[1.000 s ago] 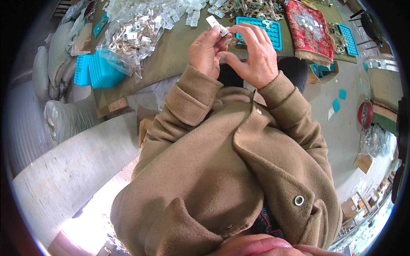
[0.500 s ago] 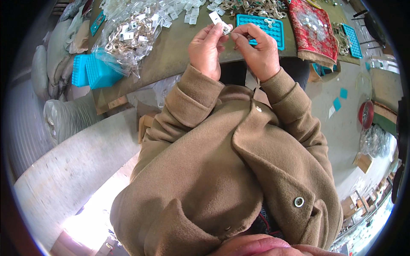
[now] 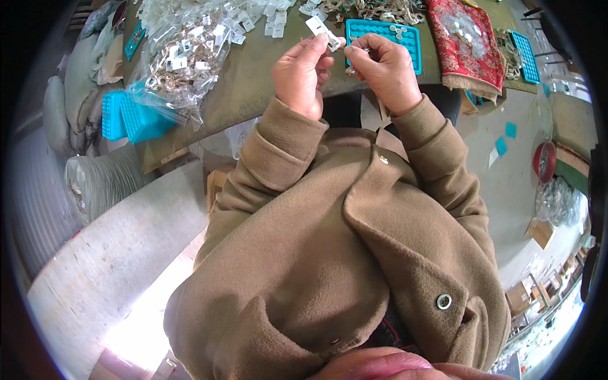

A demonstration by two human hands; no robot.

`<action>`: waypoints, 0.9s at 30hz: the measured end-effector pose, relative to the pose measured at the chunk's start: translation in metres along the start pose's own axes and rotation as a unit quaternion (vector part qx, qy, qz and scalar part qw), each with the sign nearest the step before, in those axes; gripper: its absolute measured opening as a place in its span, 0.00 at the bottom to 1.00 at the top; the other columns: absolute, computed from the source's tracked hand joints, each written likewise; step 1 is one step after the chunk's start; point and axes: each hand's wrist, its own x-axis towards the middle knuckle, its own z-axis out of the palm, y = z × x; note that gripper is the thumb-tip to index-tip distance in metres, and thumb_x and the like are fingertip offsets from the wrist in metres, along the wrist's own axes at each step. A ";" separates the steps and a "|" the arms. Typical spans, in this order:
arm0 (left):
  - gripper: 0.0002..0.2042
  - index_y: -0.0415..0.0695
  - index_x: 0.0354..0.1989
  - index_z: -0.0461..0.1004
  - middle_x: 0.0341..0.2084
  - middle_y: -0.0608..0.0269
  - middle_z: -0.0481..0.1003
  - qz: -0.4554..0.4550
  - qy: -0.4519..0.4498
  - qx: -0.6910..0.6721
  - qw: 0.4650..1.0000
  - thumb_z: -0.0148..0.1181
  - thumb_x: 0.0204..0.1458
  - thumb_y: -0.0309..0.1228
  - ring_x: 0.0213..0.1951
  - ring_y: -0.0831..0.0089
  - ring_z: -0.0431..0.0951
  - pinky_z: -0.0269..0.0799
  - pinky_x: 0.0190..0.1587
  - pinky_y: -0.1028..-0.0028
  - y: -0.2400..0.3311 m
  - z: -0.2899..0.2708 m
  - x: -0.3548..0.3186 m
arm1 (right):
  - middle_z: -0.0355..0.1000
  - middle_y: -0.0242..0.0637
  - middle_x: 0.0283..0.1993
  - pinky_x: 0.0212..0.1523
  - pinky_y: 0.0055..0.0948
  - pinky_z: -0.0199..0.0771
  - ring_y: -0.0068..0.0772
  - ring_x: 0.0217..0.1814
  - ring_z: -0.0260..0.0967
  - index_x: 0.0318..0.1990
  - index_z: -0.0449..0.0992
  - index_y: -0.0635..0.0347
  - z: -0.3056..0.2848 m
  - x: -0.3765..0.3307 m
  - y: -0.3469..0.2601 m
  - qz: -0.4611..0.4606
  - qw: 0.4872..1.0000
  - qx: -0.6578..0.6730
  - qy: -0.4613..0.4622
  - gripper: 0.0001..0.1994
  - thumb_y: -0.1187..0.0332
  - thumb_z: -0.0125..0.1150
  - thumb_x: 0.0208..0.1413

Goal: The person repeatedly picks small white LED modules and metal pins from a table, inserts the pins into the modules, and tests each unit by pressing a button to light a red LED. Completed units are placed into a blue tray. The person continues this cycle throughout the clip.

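Observation:
My left hand (image 3: 297, 79) is closed, its thumb and fingers pinching a small white card (image 3: 315, 25) that sticks up past the fingertips. Close to its right, my right hand (image 3: 389, 73) is closed in a pinch at the card's lower end. Some thin brownish strand (image 3: 351, 71) shows under the right fingers, but what exactly they grip is too small to tell. Just behind the right hand lies a blue dimpled tray (image 3: 415, 54) with several small round pieces (image 3: 398, 31) in it.
A clear plastic bag (image 3: 183, 69) of brown cords and white cards lies left on the table (image 3: 250, 69). Loose white cards (image 3: 275, 24) and cord bundles (image 3: 383, 9) lie behind. Blue trays (image 3: 145, 123) sit at the left edge, a red patterned cloth (image 3: 472, 71) at right.
Both hands stay close together with the card, which has shifted slightly left. My right hand has turned a little, and the brownish strand below its fingers shows more.

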 end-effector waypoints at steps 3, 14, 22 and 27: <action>0.06 0.45 0.37 0.77 0.33 0.68 0.80 -0.037 -0.002 -0.022 0.999 0.59 0.57 0.33 0.24 0.90 0.68 0.62 0.24 0.86 0.003 -0.001 0.001 | 0.69 0.25 0.24 0.24 0.14 0.63 0.12 0.23 0.64 0.34 0.75 0.62 0.000 0.001 0.002 0.018 0.998 0.065 -0.018 0.07 0.68 0.61 0.57; 0.07 0.44 0.42 0.69 0.40 0.59 0.78 -0.202 -0.084 -0.185 0.958 0.57 0.58 0.30 0.23 0.93 0.70 0.60 0.19 0.92 0.010 -0.010 0.009 | 0.70 0.26 0.25 0.25 0.15 0.64 0.12 0.24 0.64 0.35 0.76 0.62 -0.002 -0.001 0.009 0.013 0.993 0.113 -0.028 0.07 0.68 0.62 0.57; 0.12 0.39 0.49 0.70 0.46 0.56 0.76 -0.270 -0.101 -0.213 0.933 0.56 0.59 0.30 0.38 0.80 0.81 0.76 0.26 0.89 -0.001 -0.009 0.023 | 0.70 0.27 0.30 0.27 0.16 0.66 0.12 0.27 0.63 0.37 0.72 0.61 -0.020 -0.005 0.028 -0.045 0.999 0.025 0.018 0.09 0.68 0.66 0.54; 0.09 0.38 0.43 0.74 0.39 0.55 0.79 -0.206 -0.111 -0.133 0.963 0.55 0.59 0.29 0.42 0.73 0.81 0.81 0.37 0.79 -0.007 -0.003 0.024 | 0.73 0.31 0.30 0.27 0.20 0.73 0.15 0.28 0.69 0.38 0.75 0.63 -0.058 -0.011 0.029 -0.021 0.988 0.004 0.150 0.07 0.70 0.62 0.56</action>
